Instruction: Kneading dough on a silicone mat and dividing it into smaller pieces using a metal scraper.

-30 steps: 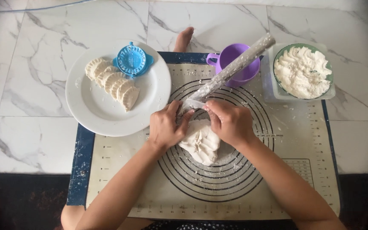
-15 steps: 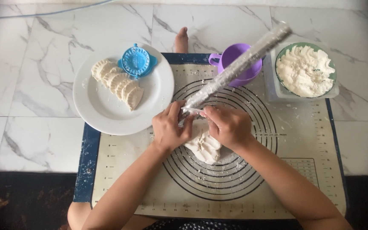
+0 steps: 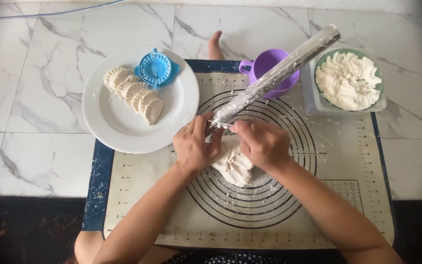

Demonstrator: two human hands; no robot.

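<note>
Home kitchen floor: marble tiles [image 3: 40, 98], baking mat [image 3: 348, 161], dumplings [image 3: 135, 93], flour bowl [image 3: 348, 80].

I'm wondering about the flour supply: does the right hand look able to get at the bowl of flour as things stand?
Probably yes, once it lets go: the right hand is busy at the rolling pin, but the flour bowl sits open on its side with bare mat between them.

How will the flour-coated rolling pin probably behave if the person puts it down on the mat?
The rolling pin is a long smooth cylinder, so it would likely roll on the flat mat. It looks stiff: it stays straight though held at one end by the left hand and right hand. Its floury surface may feel slippery.
</note>
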